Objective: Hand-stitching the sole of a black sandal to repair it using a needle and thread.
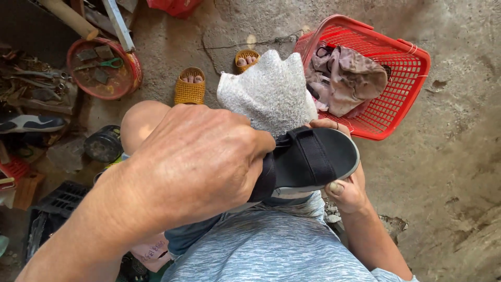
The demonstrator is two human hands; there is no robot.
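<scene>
Frame centre: my left hand (201, 162) curled tight around the black sandal (308, 159); right hand (344, 190) pinching sandal's far edge, grey cloth (269, 91) above.

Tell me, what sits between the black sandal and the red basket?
In the head view, a grey cloth rises between the sandal and the basket, along with fingertips of the right hand.
</scene>
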